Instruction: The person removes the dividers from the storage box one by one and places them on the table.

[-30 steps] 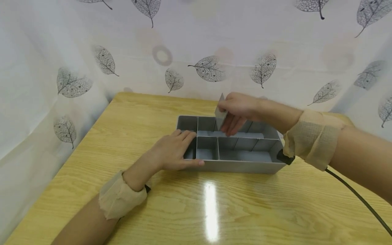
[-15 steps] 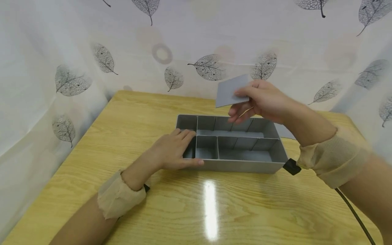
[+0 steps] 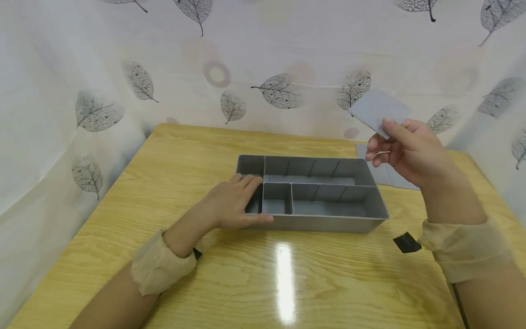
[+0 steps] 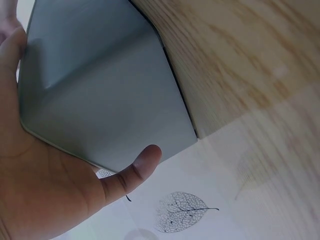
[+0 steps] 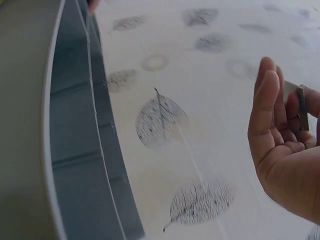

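A grey compartment organizer box [image 3: 324,224] sits on the wooden table, with thin grey dividers standing inside it. My left hand [image 3: 230,201] holds its left end, the fingers over into the left compartments and the thumb along the front wall. The left wrist view shows that thumb [image 4: 135,175] against the box's outer face. Raised above and right of the box, my right hand [image 3: 419,151] pinches a flat grey divider panel [image 3: 378,108] between thumb and fingers, tilted in the air. In the right wrist view, only a narrow part of the panel [image 5: 303,109] shows.
Flat grey panels [image 3: 398,179] lie on the table [image 3: 197,155] behind the box's right end, partly hidden by the right hand. A leaf-printed white cloth [image 3: 185,68] hangs behind and at the sides. A cable [image 3: 460,306] runs from the right wrist.
My right hand has lifted the divider panel up out of the box and carried it to the right, turning it flatter. My left hand stays in place on the box.
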`<control>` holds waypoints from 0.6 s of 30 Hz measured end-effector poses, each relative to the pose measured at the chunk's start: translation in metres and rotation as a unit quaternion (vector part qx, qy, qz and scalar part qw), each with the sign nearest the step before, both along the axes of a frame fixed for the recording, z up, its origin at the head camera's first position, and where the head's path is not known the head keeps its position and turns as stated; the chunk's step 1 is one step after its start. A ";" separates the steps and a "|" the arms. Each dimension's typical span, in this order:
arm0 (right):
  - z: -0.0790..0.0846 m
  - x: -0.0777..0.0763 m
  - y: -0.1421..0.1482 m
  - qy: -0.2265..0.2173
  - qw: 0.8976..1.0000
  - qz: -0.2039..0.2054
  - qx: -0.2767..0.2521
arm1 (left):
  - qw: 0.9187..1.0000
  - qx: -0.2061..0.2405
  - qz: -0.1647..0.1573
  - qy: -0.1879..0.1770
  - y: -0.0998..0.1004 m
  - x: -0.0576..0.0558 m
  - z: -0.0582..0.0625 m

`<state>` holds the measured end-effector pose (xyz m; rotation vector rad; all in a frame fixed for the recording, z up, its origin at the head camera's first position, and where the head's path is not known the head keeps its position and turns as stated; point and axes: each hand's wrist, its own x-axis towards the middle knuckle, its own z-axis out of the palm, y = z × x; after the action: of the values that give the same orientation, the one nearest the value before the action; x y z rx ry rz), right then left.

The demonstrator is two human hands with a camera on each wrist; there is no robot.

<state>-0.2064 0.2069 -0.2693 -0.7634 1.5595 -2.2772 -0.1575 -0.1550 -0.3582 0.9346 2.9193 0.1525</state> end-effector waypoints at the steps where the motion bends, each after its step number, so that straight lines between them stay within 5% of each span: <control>1: -0.003 0.000 0.008 -0.013 0.999 -0.009 -0.031 | 1.000 0.000 0.001 -0.001 0.000 0.000 0.000; 7: -0.019 -0.004 0.051 -0.080 0.984 -0.029 -0.156 | 1.000 0.011 -0.002 0.006 0.001 -0.001 -0.003; 18: -0.038 -0.019 0.086 -0.146 0.974 -0.159 -0.073 | 1.000 0.019 -0.006 0.006 0.000 -0.001 -0.001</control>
<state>-0.2257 0.2930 -0.3073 -0.2008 1.4740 -2.6094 -0.1585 -0.1552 -0.3592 0.9604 2.9312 0.2024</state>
